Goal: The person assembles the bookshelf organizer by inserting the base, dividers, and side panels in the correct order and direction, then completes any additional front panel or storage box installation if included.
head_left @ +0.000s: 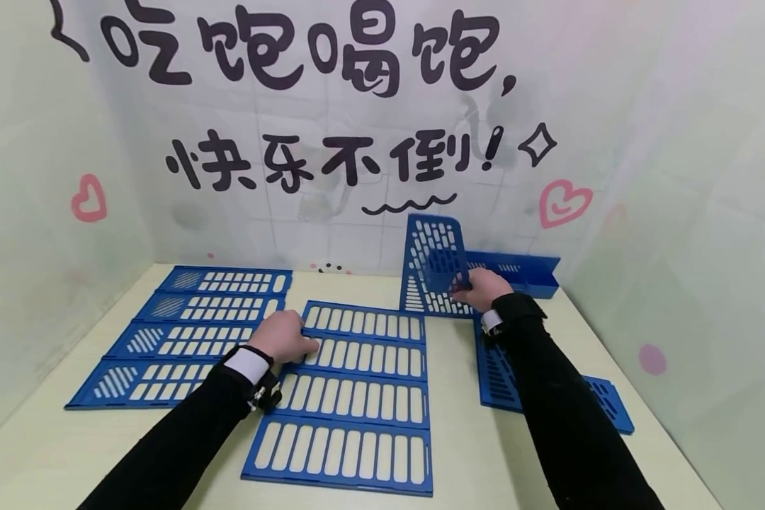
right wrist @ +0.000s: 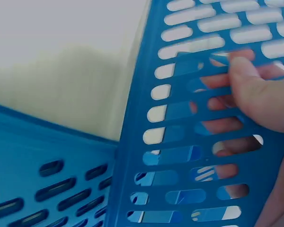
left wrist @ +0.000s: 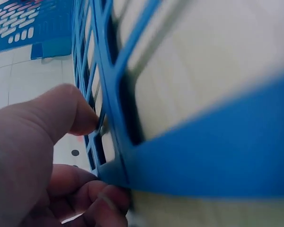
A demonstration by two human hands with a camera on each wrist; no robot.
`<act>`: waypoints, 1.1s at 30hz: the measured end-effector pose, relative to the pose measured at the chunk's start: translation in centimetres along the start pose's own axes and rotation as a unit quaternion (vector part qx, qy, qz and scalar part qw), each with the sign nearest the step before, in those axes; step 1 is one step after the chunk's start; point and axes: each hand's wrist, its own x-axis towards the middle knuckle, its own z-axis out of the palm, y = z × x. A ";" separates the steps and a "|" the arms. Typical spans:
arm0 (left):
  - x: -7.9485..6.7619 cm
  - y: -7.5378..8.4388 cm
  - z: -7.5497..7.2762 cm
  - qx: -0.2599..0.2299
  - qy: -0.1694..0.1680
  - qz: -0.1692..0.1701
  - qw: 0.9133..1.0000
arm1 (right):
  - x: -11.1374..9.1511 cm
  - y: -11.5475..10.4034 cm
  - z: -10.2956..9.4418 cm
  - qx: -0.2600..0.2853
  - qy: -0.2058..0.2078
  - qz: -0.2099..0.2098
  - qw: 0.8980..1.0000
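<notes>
Head view looks forward and down; wrist views sit close (right shares its upright panel).

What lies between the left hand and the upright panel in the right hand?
In the head view, the blue slotted panels lie between the left hand and the upright panel.

Across the table:
left panels near the left edge, middle panels beside them, upright panel behind-right, flat panel toward the right edge, back panel at back-right corner.
</notes>
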 end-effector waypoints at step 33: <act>-0.3 1.1 1.0 0.070 0.016 0.003 0.997 | 0.7 0.1 0.9 0.006 -0.006 0.006 1.000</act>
